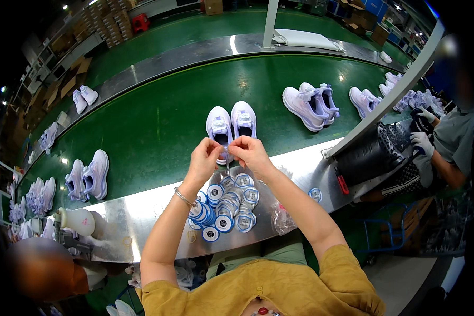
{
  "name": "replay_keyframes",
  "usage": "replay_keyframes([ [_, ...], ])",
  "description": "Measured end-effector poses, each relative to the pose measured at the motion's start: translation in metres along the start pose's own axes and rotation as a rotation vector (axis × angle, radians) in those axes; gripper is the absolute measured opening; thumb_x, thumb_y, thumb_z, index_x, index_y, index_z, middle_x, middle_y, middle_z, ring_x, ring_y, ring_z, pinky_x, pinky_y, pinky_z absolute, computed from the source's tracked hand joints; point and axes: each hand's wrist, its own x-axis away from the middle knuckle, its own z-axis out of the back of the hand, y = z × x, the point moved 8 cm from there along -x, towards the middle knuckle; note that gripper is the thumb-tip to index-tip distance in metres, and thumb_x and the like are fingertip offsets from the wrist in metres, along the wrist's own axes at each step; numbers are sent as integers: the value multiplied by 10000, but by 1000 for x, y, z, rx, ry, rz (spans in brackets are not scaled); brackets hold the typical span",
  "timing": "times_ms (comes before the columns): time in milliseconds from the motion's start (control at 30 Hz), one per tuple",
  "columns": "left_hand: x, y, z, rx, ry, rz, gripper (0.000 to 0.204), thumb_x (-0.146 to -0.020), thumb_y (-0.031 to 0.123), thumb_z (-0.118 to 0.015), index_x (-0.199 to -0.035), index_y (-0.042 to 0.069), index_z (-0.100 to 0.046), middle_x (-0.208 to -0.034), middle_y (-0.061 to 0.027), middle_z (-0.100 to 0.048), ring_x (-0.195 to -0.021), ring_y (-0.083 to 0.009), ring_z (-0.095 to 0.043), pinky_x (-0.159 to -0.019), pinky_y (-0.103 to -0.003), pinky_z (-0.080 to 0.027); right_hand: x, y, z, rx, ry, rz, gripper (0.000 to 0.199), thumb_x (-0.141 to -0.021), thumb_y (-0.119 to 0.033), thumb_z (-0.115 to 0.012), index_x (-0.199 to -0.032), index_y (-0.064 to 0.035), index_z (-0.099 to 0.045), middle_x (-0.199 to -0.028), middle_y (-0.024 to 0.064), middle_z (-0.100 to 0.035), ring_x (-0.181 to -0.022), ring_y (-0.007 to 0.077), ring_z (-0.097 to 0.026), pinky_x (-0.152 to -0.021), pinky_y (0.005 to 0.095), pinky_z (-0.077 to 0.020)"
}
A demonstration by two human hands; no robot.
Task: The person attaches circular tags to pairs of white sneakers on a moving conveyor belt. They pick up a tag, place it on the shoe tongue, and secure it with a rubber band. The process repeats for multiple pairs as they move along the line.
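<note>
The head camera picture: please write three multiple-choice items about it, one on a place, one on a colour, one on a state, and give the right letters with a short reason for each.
1. Where does the pile of round tags lie?
A. on the metal ledge below the hands
B. on the green belt
C. inside a shoe

2. What colour is the belt that carries the shoes?
A. red
B. green
C. yellow

3. How do the left hand and right hand stand?
A. wide apart, flat on the ledge
B. raised close together, fingertips pinched at something small in front of the pair of white shoes
C. each gripping a whole shoe

Answers:
1 A, the tags rest on the shiny metal strip.
2 B, the surface under the shoes is green.
3 B, the fingertips meet just below the pair; what they pinch is too small to tell.
</note>
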Motion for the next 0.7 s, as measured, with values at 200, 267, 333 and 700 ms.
replay_keyframes([
  [200,4,-4,15,29,-54,6,141,-896,45,-579,-1019,12,-641,-815,-26,-636,-720,-74,-562,-627,-206,-457,0,-2,-11,-55,-42,-9,93,-874,-114,-638,-880,-26,-606,-744,28,-611,-546,44,-478,-457,171,-373],
  [267,3,-8,16,23,-77,-101,214,-881,17,-586,-1082,14,-657,-825,-20,-630,-759,-80,-564,-695,-211,-461,-3,1,-13,-32,-62,-17,90,-873,-115,-637,-876,-31,-603,-746,27,-613,-551,41,-477,-457,173,-364],
  [333,5,-3,18,-5,-78,-143,256,-866,-8,-589,-1115,13,-650,-832,-14,-619,-782,-79,-556,-735,-213,-457,-3,3,-14,34,-63,-22,85,-871,-115,-635,-873,-36,-601,-745,23,-613,-553,38,-474,-458,177,-355],
  [700,10,2,20,52,-117,-137,331,-828,-21,-619,-1157,18,-621,-835,-2,-594,-784,-84,-544,-755,-244,-471,-11,2,-29,184,-168,98,98,-847,-91,-655,-893,-7,-636,-809,11,-622,-752,72,-560,-678,232,-454],
])
